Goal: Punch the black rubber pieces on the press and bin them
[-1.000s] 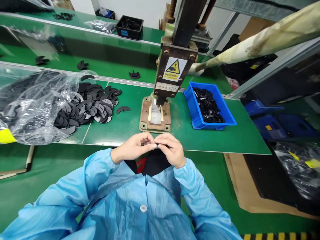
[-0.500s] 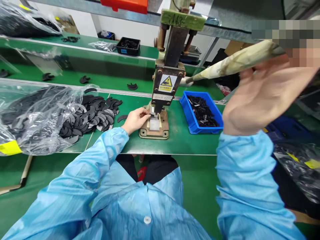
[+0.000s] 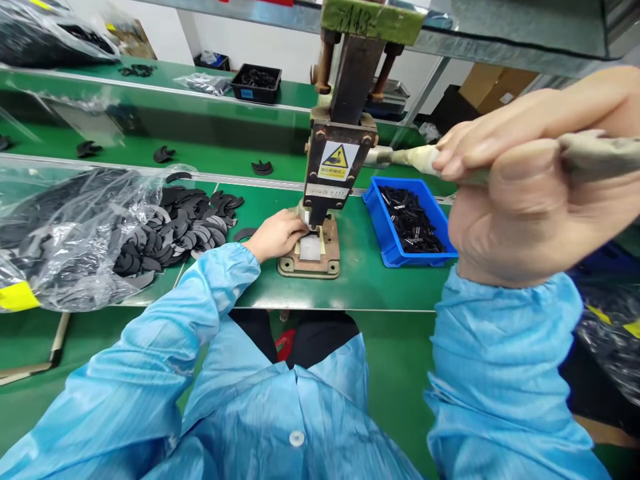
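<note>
A green table (image 3: 380, 287) runs across a workshop, with a second green bench behind it under a metal shelf. On the table stands a hand press (image 3: 334, 167), its dark ram bearing a yellow warning label and pointing down onto a rusty base plate with a pale block in the middle. The left hand (image 3: 277, 235) rests at the left edge of that base, fingers curled in against the block right under the ram; whether they pinch a small part there cannot be told. The right hand (image 3: 530, 173) is raised close to the camera and clenched around the press lever (image 3: 415, 158), a pale worn bar that runs from the press out to the right. Just right of the press sits a blue bin (image 3: 390, 237) of small black parts. To the left of the press lies a heap of black crescent pieces (image 3: 185, 223), spilling from a clear plastic bag (image 3: 65, 227). Both arms wear light blue sleeves.
</note>
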Demonstrator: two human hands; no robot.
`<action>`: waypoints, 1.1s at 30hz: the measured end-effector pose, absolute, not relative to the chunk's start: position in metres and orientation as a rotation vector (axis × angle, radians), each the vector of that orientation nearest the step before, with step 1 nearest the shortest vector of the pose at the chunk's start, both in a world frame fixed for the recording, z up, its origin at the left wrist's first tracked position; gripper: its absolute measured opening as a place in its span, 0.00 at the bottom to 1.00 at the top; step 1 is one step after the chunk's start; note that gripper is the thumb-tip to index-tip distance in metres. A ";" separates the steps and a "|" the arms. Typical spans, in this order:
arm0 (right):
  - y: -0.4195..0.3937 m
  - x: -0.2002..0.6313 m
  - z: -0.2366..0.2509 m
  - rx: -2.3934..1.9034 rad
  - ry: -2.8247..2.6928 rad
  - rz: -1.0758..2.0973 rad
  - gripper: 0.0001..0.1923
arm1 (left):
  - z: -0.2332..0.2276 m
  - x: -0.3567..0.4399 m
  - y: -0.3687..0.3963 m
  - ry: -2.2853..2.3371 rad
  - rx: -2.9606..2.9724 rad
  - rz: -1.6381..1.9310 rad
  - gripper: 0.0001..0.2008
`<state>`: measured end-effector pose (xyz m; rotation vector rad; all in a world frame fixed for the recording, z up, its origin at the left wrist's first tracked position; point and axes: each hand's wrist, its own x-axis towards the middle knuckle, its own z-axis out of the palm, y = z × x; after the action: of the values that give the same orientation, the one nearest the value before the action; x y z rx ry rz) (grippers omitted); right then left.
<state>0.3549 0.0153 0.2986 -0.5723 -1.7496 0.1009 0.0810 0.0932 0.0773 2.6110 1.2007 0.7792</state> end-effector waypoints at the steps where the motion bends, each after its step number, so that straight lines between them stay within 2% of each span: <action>1: 0.018 0.352 0.296 -0.506 -1.721 0.138 0.17 | 0.077 0.082 0.094 1.194 2.614 0.782 0.14; 4: 0.017 0.349 0.283 -0.376 -1.626 0.207 0.15 | 0.076 0.083 0.093 1.185 2.601 0.811 0.14; 8: -0.002 0.354 0.255 -0.475 -1.715 0.169 0.18 | 0.071 0.082 0.088 1.189 2.564 0.879 0.14; 12: -0.014 0.363 0.219 -0.555 -1.828 0.091 0.15 | 0.068 0.083 0.084 1.212 2.549 0.918 0.13; 20: -0.005 0.356 0.169 -0.478 -1.680 -0.020 0.12 | 0.082 0.060 0.081 1.367 2.505 0.767 0.16; 27: -0.004 0.350 0.167 -0.479 -1.618 -0.051 0.12 | 0.092 -0.044 0.088 1.785 2.462 0.227 0.20; 33: -0.004 0.347 0.165 -0.489 -1.582 -0.057 0.13 | 0.085 -0.044 0.092 1.725 2.507 -0.045 0.23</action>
<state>0.3472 -0.0035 0.1651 -0.4895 -1.5822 -0.0566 -0.0444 0.0920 0.0848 2.5074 1.7248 -0.0448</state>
